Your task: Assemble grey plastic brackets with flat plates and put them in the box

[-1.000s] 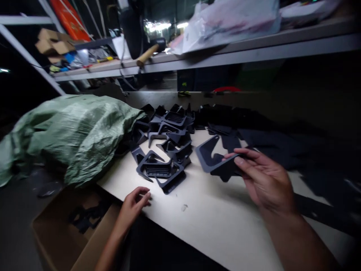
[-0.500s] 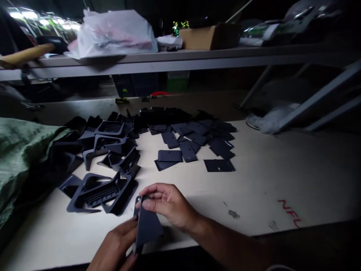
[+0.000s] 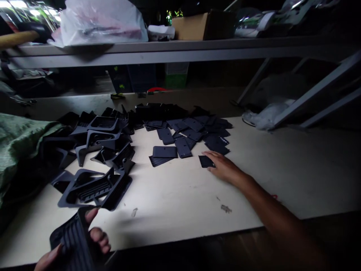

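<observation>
At the lower left, my left hand (image 3: 97, 239) grips a black ribbed plastic bracket (image 3: 75, 241), thumb and fingers closed around its sides. My right hand (image 3: 225, 169) reaches out over the table and spans a thin black plate (image 3: 206, 161), with fingers along its far edge and the thumb at its near edge. The plate lies flat, its right part hidden under the hand. To its left lies a pair of overlapping flat plates (image 3: 165, 152). A pile of similar black brackets (image 3: 96, 188) spreads beyond my left hand.
Many flat black plates (image 3: 193, 124) are heaped at the table's middle back. A green sack (image 3: 19, 139) covers the left edge. Across the back runs a raised shelf (image 3: 158, 56) bearing a white plastic bag (image 3: 101, 22) and a cardboard box (image 3: 188, 27). Slanted metal legs (image 3: 318, 90) stand at right.
My right hand has let go of the black bracket and moved away to the plate at the right. My left hand has carried the bracket left, turning its ribbed side into view.
</observation>
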